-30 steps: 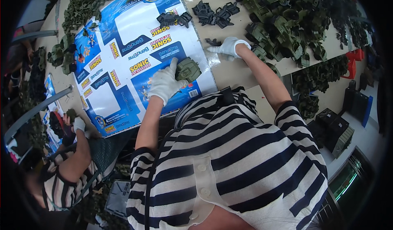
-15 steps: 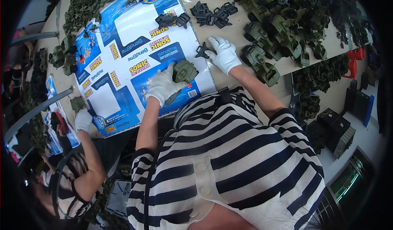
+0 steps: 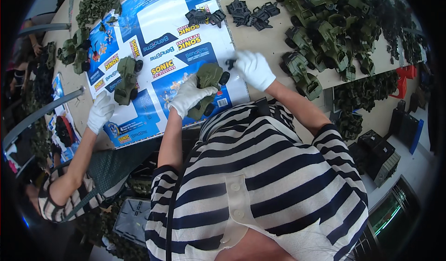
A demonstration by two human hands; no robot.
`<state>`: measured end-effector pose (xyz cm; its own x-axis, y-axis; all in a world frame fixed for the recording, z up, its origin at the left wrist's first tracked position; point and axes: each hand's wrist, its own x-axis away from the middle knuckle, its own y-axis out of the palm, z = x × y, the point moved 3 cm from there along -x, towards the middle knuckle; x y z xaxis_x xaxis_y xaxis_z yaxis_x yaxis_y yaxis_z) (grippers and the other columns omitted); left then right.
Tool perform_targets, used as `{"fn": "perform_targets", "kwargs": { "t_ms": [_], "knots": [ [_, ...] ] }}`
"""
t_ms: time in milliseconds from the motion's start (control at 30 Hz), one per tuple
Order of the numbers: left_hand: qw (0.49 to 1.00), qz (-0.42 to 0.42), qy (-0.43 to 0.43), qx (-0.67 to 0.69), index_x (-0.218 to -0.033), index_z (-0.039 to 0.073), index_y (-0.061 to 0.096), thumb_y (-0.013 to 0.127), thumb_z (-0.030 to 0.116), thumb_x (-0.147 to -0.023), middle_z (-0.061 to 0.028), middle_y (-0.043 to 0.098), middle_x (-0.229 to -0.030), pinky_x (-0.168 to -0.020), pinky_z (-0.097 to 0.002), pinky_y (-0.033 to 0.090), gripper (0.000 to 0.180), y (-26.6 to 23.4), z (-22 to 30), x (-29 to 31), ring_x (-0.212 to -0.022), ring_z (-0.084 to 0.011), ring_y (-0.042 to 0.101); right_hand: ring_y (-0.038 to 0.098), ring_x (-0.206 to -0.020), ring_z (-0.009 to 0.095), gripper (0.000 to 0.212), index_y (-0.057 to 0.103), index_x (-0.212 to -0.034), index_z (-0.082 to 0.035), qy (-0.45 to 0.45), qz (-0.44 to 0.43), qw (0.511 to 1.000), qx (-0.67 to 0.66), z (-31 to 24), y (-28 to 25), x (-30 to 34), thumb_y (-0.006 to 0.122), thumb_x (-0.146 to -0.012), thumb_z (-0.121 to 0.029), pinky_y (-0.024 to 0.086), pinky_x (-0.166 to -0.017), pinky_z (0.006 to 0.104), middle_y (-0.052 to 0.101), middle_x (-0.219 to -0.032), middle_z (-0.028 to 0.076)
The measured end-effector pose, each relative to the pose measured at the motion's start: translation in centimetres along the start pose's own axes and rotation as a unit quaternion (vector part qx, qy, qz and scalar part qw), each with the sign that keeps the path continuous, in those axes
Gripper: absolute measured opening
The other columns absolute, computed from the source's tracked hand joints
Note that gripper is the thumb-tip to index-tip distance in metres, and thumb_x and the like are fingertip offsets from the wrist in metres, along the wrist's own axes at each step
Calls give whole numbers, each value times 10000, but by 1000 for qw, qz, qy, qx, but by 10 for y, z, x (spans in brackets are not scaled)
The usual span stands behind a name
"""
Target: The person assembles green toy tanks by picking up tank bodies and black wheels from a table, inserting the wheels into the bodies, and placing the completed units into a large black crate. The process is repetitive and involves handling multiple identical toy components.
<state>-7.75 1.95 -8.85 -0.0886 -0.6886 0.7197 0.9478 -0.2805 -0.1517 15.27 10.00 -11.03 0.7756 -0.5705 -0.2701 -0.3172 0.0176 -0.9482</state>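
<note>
My gloved left hand (image 3: 188, 95) grips an olive-green toy military vehicle (image 3: 210, 75) above the near part of a printed cardboard sheet (image 3: 158, 22). Black wheels show along the vehicle's right side. Just to its right, my gloved right hand (image 3: 254, 70) pinches a small black plastic part (image 3: 230, 64), blurred and mostly covered by the fingers. A small gap separates the part from the vehicle. More black plastic parts (image 3: 253, 15) lie in a cluster beyond my right hand, and others (image 3: 204, 16) rest on the sheet's far right edge.
Many green toy vehicles (image 3: 320, 33) are heaped at the right. Another toy vehicle (image 3: 124, 82) lies on the sheet's left side, near a co-worker's gloved hand (image 3: 100, 112). Small green pieces (image 3: 100, 3) are piled at the far left. A metal bar (image 3: 51, 107) juts in at the left.
My right hand has raised the black part off the table toward the vehicle. The vehicle has turned, so its wheels show. A co-worker's toy vehicle now lies on the sheet, their hand beside it.
</note>
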Motion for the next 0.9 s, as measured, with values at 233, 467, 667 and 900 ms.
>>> {"fn": "perform_targets", "kwargs": {
  "t_ms": [233, 467, 667, 900],
  "knots": [
    [999, -29, 18, -19, -1277, 15, 591, 869, 246, -718, -107, 722, -1079, -884, -306, 522, 666, -8, -30, 0, -947, -186, 682, 615, -959, 284, 231, 535, -879, -85, -133, 3, 965, -226, -11, 19, 42, 692, -807, -237, 484, -818, 422, 616, -1140, 124],
    [999, 24, 21, -30, -1332, 2, 548, 879, 200, -694, -112, 709, -1128, -914, -292, 507, 745, -11, -44, 19, -1004, -191, 676, 644, -742, 256, 146, 561, -804, -101, 20, -167, 975, -143, -22, 28, 6, 661, -797, -207, 490, -679, 410, 612, -752, 49],
    [997, 58, -29, 29, -1334, 7, 548, 876, 177, -700, -96, 709, -1129, -907, -284, 507, 733, -19, -51, 49, -997, -168, 669, 645, -745, 295, 136, 594, -838, -89, 52, -124, 988, -78, -31, 8, -16, 651, -831, -213, 501, -673, 428, 636, -814, 124],
    [994, 89, -55, 36, -1309, 9, 560, 865, 134, -720, -75, 710, -1101, -879, -279, 516, 676, -20, -47, 65, -973, -140, 661, 680, -858, 348, 344, 641, -985, -70, 333, -120, 922, -159, -19, -12, -45, 716, -826, -365, 535, -765, 449, 680, -934, 166]
  ]
}}
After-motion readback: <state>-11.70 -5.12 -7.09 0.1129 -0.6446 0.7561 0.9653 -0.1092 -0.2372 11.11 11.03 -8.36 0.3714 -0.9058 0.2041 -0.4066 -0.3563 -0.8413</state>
